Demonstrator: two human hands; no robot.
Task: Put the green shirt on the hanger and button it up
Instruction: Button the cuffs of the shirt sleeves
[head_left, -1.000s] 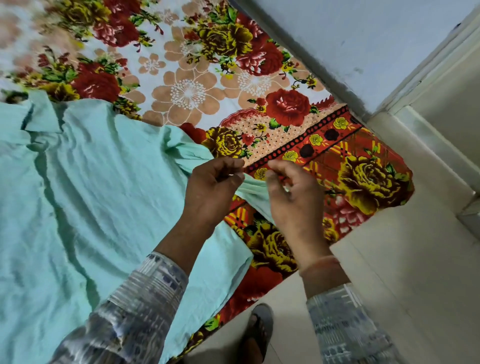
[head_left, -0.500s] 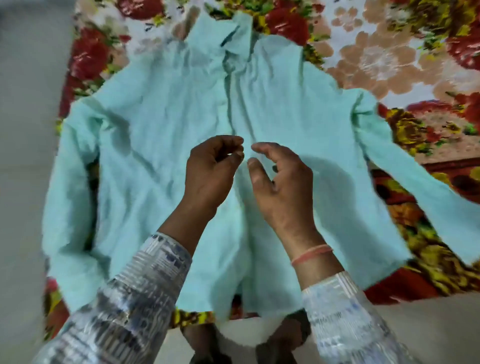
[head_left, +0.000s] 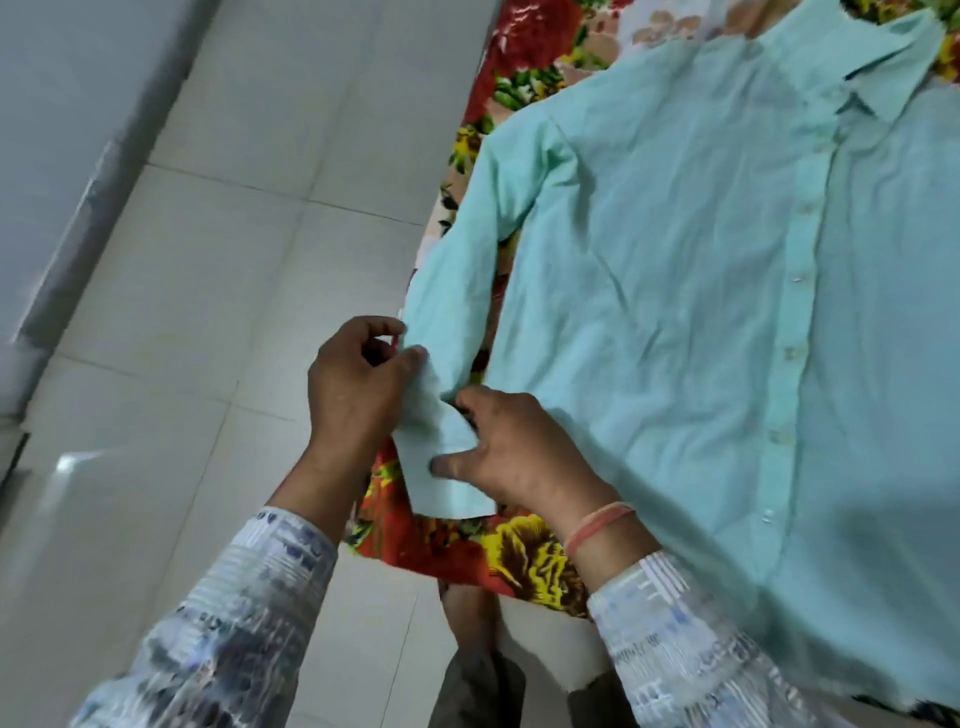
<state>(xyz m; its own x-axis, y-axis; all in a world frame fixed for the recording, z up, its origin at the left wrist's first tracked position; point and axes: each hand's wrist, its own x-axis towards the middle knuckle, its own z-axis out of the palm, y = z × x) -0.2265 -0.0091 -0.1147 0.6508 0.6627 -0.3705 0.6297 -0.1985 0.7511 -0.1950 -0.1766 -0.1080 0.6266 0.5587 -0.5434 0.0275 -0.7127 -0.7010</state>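
Both hands had left the front placket and gone to the sleeve cuff (head_left: 441, 467) hanging over the bedspread's (head_left: 519, 561) edge beside the tiled floor (head_left: 234, 260). The left hand (head_left: 358, 395) pinched the cuff's upper edge between thumb and fingers. The right hand (head_left: 519, 452) gripped its other side, thumb laid across the cloth. This looked like work on the cuff's fastening, so the buttoning had probably reached the sleeves.

The green shirt (head_left: 675, 260) lay spread front-up on the bedspread, collar (head_left: 893, 67) toward the far edge, and the buttons (head_left: 789, 353) down the placket appeared done up. No hanger showed, and whether one sat inside the shirt I could not tell.

Half a second earlier the hands had met at mid-placket. A second earlier they had held the other sleeve's end near the bedspread's corner.
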